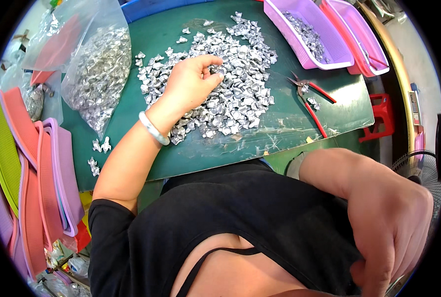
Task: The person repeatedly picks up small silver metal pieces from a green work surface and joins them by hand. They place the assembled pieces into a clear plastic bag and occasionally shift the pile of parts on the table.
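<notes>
My left hand (193,79), with a pale bangle (153,129) on its wrist, rests over a wide pile of small silver metal castings (235,99). Its thumb and index finger are bent but apart, and I see no casting between them; the other fingers are mostly hidden. My right hand (391,222) is raised close to the camera at the lower right, away from the table. Its fingers are curled in, and what they hold, if anything, is hidden. Red-handled nippers (304,94) lie with jaws apart right of the pile, beside a few loose castings (313,103).
A clear plastic bag (101,74) full of castings stands at the table's left. A purple basket (337,52) with castings sits far right, beside a pink one (359,29). Stacked coloured baskets (69,173) lean at left. A red stool (381,119) stands past the green table's (205,163) right edge.
</notes>
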Available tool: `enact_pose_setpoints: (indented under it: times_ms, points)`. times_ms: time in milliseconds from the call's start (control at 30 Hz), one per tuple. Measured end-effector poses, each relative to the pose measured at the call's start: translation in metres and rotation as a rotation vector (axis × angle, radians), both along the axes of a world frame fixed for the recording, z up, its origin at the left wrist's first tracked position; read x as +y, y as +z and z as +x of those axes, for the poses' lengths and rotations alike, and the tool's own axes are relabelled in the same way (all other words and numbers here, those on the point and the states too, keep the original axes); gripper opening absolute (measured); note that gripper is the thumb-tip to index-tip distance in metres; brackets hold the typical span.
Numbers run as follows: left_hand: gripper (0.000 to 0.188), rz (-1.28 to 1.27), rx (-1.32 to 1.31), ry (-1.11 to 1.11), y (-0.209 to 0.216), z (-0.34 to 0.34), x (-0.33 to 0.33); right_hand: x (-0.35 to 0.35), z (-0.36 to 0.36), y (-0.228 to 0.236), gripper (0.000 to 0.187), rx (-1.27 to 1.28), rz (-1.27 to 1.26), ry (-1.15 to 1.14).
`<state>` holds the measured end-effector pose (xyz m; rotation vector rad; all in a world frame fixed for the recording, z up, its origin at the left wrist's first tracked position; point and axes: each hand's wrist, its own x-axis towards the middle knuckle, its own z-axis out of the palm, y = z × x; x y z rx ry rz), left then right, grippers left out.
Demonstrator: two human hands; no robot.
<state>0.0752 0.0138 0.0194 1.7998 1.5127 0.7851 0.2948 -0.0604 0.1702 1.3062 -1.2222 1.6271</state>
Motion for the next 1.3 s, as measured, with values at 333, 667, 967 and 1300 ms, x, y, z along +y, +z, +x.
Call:
enact_pose_setpoints:
  times_ms: [333, 667, 967, 1300]
  points:
    - [0.014, 0.187, 0.245, -0.076, -0.002, 0.003, 0.013, 0.013, 0.014, -0.002, 0.009, -0.100, 0.015, 0.098]
    - [0.017, 0.173, 0.232, -0.079, -0.007, 0.007, 0.015, 0.018, 0.000, -0.009, 0.012, -0.135, -0.011, 0.130]
    - [0.008, -0.380, -0.578, 0.036, 0.012, -0.012, 0.002, 0.062, -0.027, -0.094, 0.011, -1.008, -0.341, -1.123]
    - [0.010, -0.697, -1.059, 0.015, 0.009, -0.030, -0.012, 0.091, -0.073, -0.138, 0.040, -1.046, -0.149, -1.173]
